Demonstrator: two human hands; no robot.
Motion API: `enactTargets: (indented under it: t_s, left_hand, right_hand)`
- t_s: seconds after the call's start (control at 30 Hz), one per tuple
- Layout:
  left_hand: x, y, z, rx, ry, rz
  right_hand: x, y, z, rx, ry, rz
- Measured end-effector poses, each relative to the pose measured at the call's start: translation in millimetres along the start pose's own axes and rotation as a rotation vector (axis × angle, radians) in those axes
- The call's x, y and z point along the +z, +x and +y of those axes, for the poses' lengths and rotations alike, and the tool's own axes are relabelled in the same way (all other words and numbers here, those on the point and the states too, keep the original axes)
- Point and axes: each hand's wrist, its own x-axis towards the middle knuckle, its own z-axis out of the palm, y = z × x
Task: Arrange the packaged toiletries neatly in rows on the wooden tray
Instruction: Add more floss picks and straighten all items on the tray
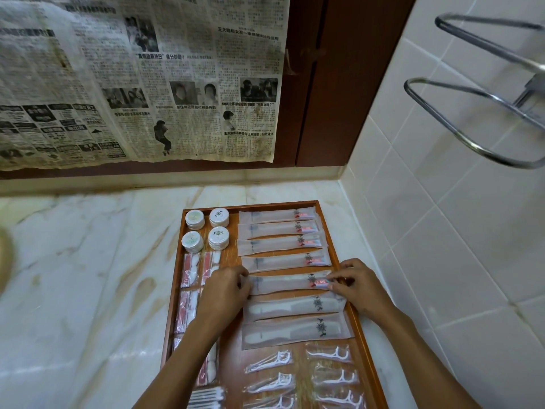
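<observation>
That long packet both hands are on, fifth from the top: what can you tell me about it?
The toothbrush packet is a long, flat sleeve of frosted, translucent plastic, printed with a dark emblem near its right end beside a small red-and-white tube. It lies flat and crosswise on the wooden tray, fifth in a column of similar packets, slightly tilted. The left hand holds its left end and the right hand pinches its right end. Its lower edge meets the comb packet below.
</observation>
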Motion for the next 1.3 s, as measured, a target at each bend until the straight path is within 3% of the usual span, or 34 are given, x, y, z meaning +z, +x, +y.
enactTargets:
  t_s: [0.37, 0.57, 1.07, 1.3]
  left_hand:
    - [-13, -18, 1, -0.009, 0.072, 0.028]
    - [-9, -39, 0, -0.028, 0.056, -0.068]
    - [-6, -42, 1, -0.042, 0.078, -0.038]
    - [-9, -52, 5, -0.087, 0.086, -0.048]
  right_hand:
    - [2, -22, 3, 0.016, 0.125, -0.018]
    - [14, -31, 7, 0.012, -0.026, 0.003]
    - [20, -35, -1, 0.018, -0.081, 0.074]
    - [14, -44, -5, 0.060, 0.109, 0.110]
